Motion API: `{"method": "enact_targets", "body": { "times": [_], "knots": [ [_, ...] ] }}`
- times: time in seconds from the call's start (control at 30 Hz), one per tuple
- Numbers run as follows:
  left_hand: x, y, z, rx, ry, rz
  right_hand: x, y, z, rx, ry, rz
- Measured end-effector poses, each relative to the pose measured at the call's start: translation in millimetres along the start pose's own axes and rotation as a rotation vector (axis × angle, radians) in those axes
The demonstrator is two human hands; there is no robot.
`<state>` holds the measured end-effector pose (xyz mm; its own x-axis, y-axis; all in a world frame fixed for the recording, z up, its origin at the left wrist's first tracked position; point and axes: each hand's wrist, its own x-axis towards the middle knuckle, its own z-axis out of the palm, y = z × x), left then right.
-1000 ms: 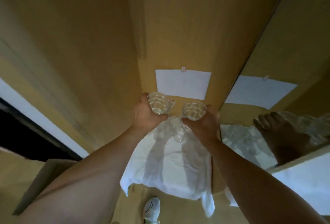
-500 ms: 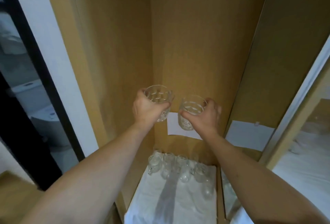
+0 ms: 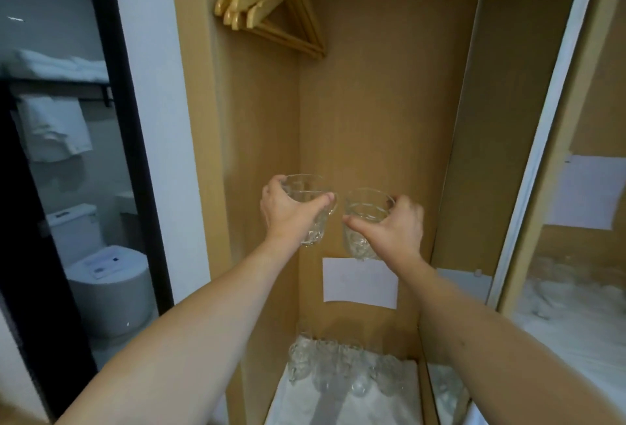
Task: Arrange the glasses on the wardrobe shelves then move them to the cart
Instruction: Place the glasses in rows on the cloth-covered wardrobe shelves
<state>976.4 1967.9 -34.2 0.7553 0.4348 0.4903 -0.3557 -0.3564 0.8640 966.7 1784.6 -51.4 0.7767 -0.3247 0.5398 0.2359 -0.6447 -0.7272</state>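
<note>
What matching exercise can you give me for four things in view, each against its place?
1. clear cut-glass tumbler in the left hand
2. row of clear glasses
3. light wooden hangers
4. white paper sheet

a. on the white cloth, bottom shelf
b. on the wardrobe's back panel
c. hanging at the top
d. held up in the air

Pairs: 1-d, 2-a, 3-c, 4-b

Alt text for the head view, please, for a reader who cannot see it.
A person's left hand and right hand each hold a clear cut-glass tumbler, left glass and right glass, raised inside an open wooden wardrobe. Below, more glasses stand on a white cloth; wooden hangers hang above.
</note>
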Motion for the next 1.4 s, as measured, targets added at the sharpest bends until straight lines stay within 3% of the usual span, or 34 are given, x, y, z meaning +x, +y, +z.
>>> {"method": "enact_targets", "body": {
  "times": [0.37, 0.63, 1.07, 1.4],
  "knots": [
    [-30.9, 11.7, -55.9, -0.089, -0.172, 0.032, -65.0, -39.8, -40.2, -0.129, 0.073, 0.019],
    [-80.1, 18.3, -51.4, -0.169, -0.315, 0.007, -115.3, -31.6, -88.5, -0.225, 0.161, 0.096],
    [-179.2, 85.9, 11.3, -0.201, -0.486, 0.050, -152.0, 34.6, -210.6, -0.295, 0.286, 0.216],
    [-273.5, 144.2, 99.2, -0.283, -0.525, -0.029, -147.0, 118.5, -323.7, -0.300, 0.221, 0.220]
  ]
}}
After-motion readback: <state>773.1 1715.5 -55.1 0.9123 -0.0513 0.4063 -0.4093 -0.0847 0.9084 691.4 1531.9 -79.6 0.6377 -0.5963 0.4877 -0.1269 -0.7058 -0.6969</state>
